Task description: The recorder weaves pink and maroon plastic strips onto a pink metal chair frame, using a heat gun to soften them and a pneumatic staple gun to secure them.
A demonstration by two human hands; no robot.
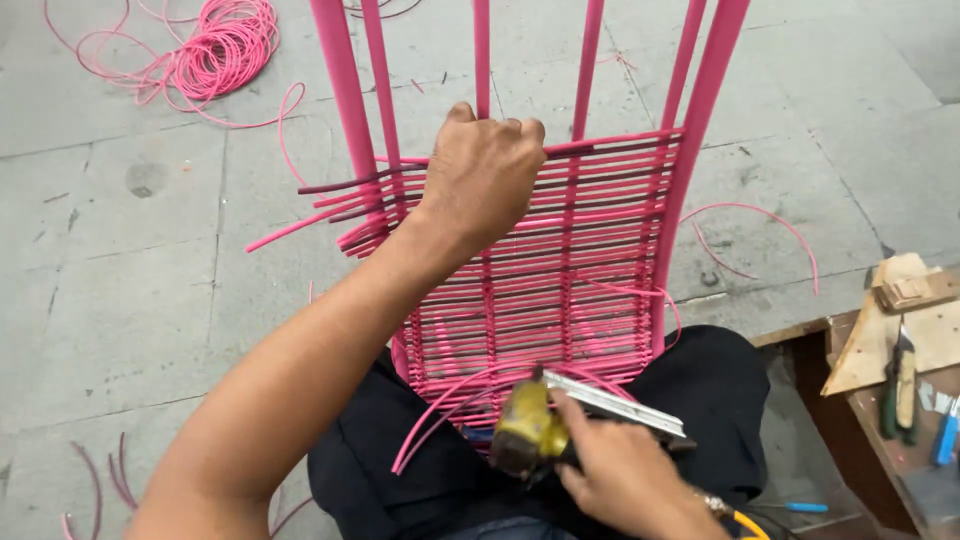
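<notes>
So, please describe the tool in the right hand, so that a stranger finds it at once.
Start at the pink woven frame and go down to its lower edge. There the right hand grips a staple gun: a worn yellow body with a long silver magazine, the only metal tool among the pink cords.

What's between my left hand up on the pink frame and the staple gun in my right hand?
In the head view, rows of woven pink cord fill the stretch between the left hand and the staple gun held by the right hand.
</notes>
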